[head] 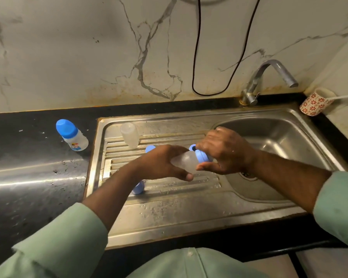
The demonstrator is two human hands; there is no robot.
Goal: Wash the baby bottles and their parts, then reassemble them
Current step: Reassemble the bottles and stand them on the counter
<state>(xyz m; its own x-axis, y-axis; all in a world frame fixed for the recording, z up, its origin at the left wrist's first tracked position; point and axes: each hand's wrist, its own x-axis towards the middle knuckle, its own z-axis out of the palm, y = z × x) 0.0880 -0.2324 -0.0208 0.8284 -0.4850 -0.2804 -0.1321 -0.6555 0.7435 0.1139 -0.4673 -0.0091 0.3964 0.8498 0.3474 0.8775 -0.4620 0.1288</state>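
Observation:
My left hand (165, 163) grips the clear body of a baby bottle (186, 160) held sideways over the drainboard. My right hand (223, 153) curls round the blue screw ring (203, 156) at that bottle's neck. An upside-down clear bottle body (130, 135) stands on the drainboard's far left. A complete bottle with a blue cap (71, 135) stands on the black counter. Blue parts lie on the drainboard: one (150, 148) behind my left hand, one (139, 187) beside my left forearm, one (192, 147) by my right fingers.
The steel sink (189, 217) has a basin (279, 141) at right under a tap (269, 77). A patterned cup (313, 103) with a white handle in it stands at the back right corner. A black cable (195, 57) hangs on the marble wall.

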